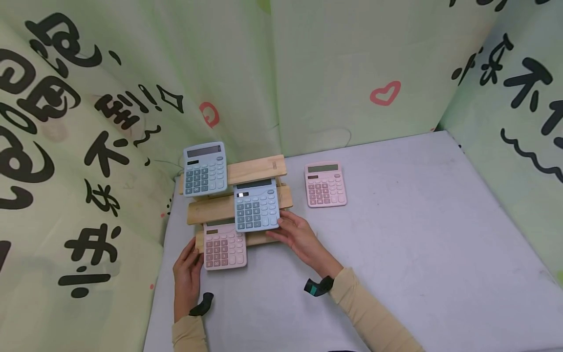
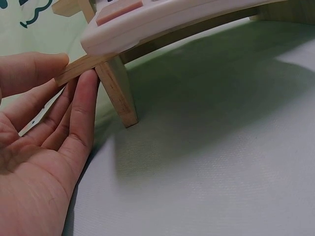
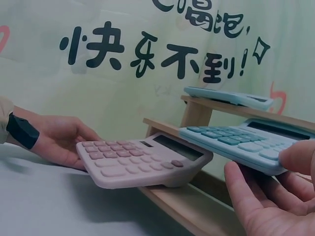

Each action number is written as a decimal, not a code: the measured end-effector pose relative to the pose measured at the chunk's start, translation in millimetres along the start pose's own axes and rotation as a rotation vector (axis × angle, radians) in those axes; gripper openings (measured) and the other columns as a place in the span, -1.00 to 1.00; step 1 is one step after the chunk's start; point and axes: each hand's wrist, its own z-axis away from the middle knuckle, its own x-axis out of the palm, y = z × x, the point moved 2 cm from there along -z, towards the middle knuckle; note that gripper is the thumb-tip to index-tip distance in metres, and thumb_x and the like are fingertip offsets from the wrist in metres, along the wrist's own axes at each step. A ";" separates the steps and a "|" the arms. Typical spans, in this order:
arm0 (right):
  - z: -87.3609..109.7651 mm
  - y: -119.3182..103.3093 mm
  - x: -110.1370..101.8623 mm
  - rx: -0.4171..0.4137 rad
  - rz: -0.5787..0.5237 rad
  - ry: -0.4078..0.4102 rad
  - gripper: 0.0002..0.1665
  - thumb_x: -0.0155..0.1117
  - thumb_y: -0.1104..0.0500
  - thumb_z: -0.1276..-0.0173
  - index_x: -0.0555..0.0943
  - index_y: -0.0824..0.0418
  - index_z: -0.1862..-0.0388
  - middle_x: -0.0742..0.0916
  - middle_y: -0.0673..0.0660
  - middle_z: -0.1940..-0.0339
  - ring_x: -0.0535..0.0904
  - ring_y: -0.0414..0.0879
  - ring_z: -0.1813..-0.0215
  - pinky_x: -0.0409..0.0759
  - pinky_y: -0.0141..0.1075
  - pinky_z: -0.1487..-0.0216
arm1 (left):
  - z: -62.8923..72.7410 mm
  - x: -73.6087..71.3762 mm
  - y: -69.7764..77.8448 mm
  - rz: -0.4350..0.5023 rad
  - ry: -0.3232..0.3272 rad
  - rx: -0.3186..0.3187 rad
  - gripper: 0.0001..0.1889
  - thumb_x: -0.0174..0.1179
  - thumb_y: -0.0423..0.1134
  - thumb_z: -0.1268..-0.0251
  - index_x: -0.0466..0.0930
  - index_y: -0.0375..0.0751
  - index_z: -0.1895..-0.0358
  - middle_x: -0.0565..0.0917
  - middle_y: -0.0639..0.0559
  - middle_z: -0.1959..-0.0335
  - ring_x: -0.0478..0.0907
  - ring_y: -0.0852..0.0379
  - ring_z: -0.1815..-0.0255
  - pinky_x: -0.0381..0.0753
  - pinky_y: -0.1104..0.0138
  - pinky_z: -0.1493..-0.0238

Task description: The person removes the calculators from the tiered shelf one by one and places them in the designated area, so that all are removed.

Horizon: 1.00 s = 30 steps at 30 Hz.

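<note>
A stepped wooden rack point(image 1: 210, 210) with three tiers stands on the table. My left hand point(image 1: 186, 278) pinches the left end of its lowest board point(image 2: 76, 71), thumb above and fingers beneath. My right hand point(image 1: 301, 239) holds a blue calculator point(image 1: 257, 210) by its lower right corner, thumb on top and fingertips underneath, as the right wrist view shows. This calculator overlaps the middle tier. On the lowest tier lies a pink calculator point(image 1: 225, 249), tilted, its front end jutting past the board. Another blue calculator point(image 1: 205, 170) rests at the left of the top tier.
A second pink calculator point(image 1: 325, 188) lies on the white-covered table point(image 1: 409, 234), right of the rack. Printed green curtains point(image 1: 316, 63) hang behind the table and at both sides, close to the rack's back.
</note>
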 end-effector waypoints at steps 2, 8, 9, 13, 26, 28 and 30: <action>0.6 0.3 -0.1 -0.010 0.017 0.005 -0.43 -0.02 0.24 -0.70 0.23 0.23 -0.61 0.44 0.30 -0.56 0.62 -0.01 -0.35 0.62 -0.21 -0.36 | 0.1 0.3 0.1 0.003 0.004 -0.005 -0.44 0.06 -0.30 -0.65 0.27 -0.11 -0.62 0.35 0.10 -0.51 0.47 0.29 -0.33 0.60 0.52 -0.24; 3.4 1.8 -2.3 -0.033 0.053 -0.005 -0.43 -0.04 0.25 -0.70 0.22 0.24 -0.61 0.43 0.30 -0.57 0.60 0.00 -0.37 0.62 -0.18 -0.36 | 0.0 -0.6 0.5 0.021 0.015 -0.028 -0.44 0.07 -0.30 -0.64 0.28 -0.09 -0.62 0.35 0.11 -0.51 0.43 0.27 -0.30 0.60 0.53 -0.22; 3.8 2.1 -2.7 -0.035 0.057 -0.006 -0.43 -0.04 0.25 -0.70 0.21 0.24 -0.61 0.43 0.30 -0.57 0.60 0.01 -0.37 0.62 -0.18 -0.36 | 0.1 -0.7 0.6 0.023 0.015 -0.029 -0.44 0.07 -0.30 -0.64 0.27 -0.09 -0.62 0.35 0.12 -0.50 0.42 0.26 -0.29 0.59 0.53 -0.22; 6.6 1.7 -3.1 -0.042 0.073 0.001 -0.42 -0.03 0.25 -0.69 0.21 0.26 -0.62 0.43 0.32 -0.57 0.63 0.00 -0.34 0.63 -0.18 -0.35 | 0.6 -0.2 1.2 0.029 0.014 -0.029 -0.43 0.07 -0.30 -0.64 0.26 -0.11 -0.62 0.38 0.15 -0.47 0.42 0.27 -0.28 0.59 0.54 -0.22; 16.7 -0.6 -6.3 -0.059 0.138 0.018 -0.44 -0.01 0.24 -0.68 0.27 0.27 -0.58 0.49 0.33 -0.54 0.68 -0.04 -0.28 0.65 -0.15 -0.31 | 1.6 1.5 2.5 0.019 0.013 -0.028 -0.43 0.07 -0.30 -0.64 0.25 -0.12 -0.63 0.38 0.15 -0.46 0.41 0.26 -0.29 0.58 0.53 -0.24; 18.0 -1.0 -7.2 -0.060 0.142 0.018 -0.45 -0.01 0.25 -0.68 0.27 0.27 -0.58 0.49 0.33 -0.54 0.68 -0.04 -0.28 0.65 -0.15 -0.31 | 2.0 1.7 2.9 0.022 0.011 -0.031 -0.43 0.07 -0.30 -0.64 0.26 -0.11 -0.62 0.37 0.15 -0.47 0.40 0.26 -0.28 0.58 0.53 -0.24; 19.2 -1.5 -7.9 -0.062 0.142 0.021 -0.46 -0.01 0.25 -0.68 0.28 0.27 -0.57 0.50 0.33 -0.53 0.69 -0.04 -0.27 0.66 -0.15 -0.31 | 2.4 2.3 3.4 0.022 0.009 -0.030 -0.43 0.07 -0.30 -0.64 0.26 -0.11 -0.62 0.36 0.14 -0.48 0.40 0.25 -0.29 0.58 0.53 -0.24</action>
